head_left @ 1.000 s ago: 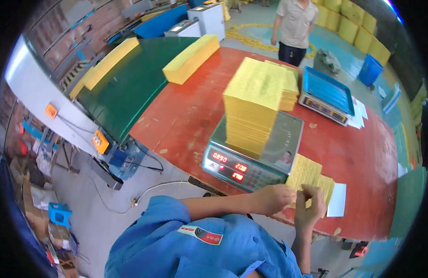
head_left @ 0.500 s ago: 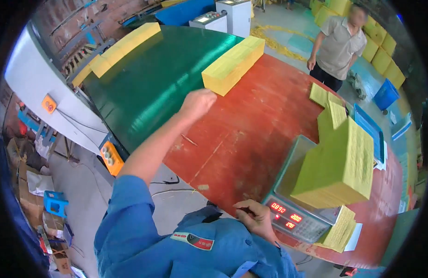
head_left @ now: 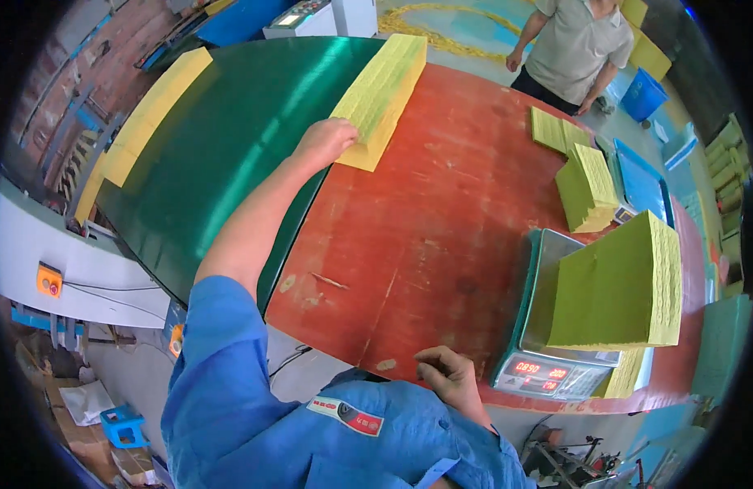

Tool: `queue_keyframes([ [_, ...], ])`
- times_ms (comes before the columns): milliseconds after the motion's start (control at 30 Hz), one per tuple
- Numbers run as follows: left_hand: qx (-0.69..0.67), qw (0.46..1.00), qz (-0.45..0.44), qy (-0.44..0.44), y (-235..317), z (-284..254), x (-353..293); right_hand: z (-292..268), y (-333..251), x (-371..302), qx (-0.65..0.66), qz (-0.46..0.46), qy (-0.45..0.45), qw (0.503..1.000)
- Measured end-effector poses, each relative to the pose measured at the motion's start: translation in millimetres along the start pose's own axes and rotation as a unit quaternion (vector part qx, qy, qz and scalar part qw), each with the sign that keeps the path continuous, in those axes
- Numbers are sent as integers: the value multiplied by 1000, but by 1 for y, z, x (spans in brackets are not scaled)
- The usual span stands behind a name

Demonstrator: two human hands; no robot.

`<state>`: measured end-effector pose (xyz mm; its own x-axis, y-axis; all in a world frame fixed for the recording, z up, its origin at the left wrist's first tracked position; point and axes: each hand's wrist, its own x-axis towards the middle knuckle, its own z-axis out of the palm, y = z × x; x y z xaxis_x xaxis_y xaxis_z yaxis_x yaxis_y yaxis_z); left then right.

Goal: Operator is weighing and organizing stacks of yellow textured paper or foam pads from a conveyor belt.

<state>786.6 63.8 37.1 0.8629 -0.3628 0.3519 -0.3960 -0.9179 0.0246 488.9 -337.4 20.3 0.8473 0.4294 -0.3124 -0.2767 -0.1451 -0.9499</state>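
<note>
The person wore a blue work shirt (head_left: 270, 407) of plain cloth, visibly creased across the front. The left sleeve (head_left: 221, 334) was short and loose, leaving the forearm (head_left: 247, 220) uncovered. An oblong patch (head_left: 346, 415) was fixed to the shirt front: white toward one end, red toward the other, a dark shape between, with small printed marks. A small round blue button (head_left: 443, 425) matched the fabric. The left hand (head_left: 326, 143) and right hand (head_left: 451, 376) were bare.
</note>
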Motion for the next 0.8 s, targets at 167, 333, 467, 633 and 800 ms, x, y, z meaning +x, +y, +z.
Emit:
queue_keyframes([
  [167,27,999,23,-11,-4,6,5,14,-5,6,-27,11,-8,1000],
  [333,25,998,51,9,-10,1,4,16,-8,7,-17,12,-9,1000],
  [467,69,997,26,-17,-4,-9,5,16,-10,2,-3,21,0,1000],
  [633,3,985,44,169,93,-62,-24,5,16,6,102,50,-30,993],
  [800,-128,979,109,112,247,-69,-153,-5,15,28,523,37,-149,838],
])
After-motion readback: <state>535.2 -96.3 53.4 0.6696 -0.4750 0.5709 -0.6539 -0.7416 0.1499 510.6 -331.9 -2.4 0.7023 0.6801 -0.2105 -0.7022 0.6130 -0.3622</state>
